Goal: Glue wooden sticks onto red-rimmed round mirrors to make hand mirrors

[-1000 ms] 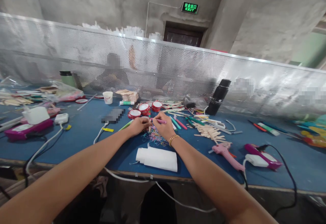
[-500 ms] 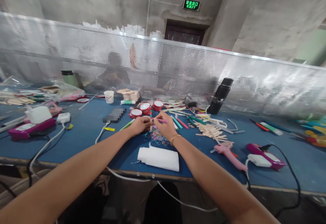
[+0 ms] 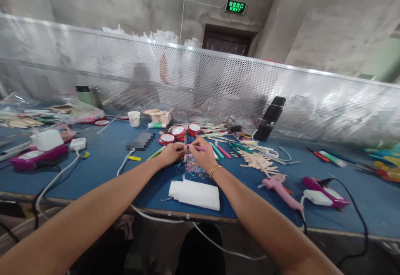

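My left hand [image 3: 171,154] is closed on a narrow wooden craft stick [image 3: 185,140] with coloured marks, which points away from me. In my right hand [image 3: 203,155] is a purple marker pen [image 3: 200,148], its tip end close to the stick; whether it touches is too small to tell. Under and between both hands lies a tangle of small colourful rubber bands [image 3: 195,168]. Rolls of red patterned tape [image 3: 178,132] stand just beyond my fingers. Green and pink markers [image 3: 218,150] lie to the right of my right hand. A folded white cloth or paper [image 3: 194,195] rests nearer to me.
Loose craft sticks [image 3: 258,160] spread to the right, near a pink glue gun [image 3: 283,191] and a purple power strip [image 3: 326,191] with cords. A white cup [image 3: 133,118] and a black bottle [image 3: 271,118] stand toward the perforated metal screen [image 3: 237,83].
Hardly anything differs. Both hands keep their place and their hold on the stick and the marker; the view has shifted very slightly.
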`<state>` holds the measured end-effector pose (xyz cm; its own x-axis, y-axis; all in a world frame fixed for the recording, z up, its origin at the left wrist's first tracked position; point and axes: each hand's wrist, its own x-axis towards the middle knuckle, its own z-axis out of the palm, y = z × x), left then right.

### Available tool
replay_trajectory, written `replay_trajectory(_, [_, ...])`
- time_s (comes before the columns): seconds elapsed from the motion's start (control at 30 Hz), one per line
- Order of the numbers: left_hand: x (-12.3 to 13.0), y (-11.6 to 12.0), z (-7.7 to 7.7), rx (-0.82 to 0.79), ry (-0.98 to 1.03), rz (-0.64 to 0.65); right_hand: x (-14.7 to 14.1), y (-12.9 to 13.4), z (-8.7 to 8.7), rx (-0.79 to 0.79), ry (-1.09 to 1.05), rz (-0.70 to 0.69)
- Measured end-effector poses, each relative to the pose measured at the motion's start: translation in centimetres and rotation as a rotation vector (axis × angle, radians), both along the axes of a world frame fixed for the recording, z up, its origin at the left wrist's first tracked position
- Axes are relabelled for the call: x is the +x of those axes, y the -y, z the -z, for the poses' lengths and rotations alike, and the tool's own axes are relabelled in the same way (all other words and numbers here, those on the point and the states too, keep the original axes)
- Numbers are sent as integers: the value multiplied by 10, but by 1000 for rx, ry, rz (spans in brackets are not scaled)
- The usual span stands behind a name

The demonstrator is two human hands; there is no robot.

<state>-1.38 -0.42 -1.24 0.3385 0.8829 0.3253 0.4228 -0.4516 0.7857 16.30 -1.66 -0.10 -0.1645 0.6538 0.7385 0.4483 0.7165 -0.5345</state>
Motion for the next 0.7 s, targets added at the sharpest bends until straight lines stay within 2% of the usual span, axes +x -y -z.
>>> replay_trajectory(0.7, [2, 2, -4, -2, -19, -5, 0, -1, -1, -11, -14, -2])
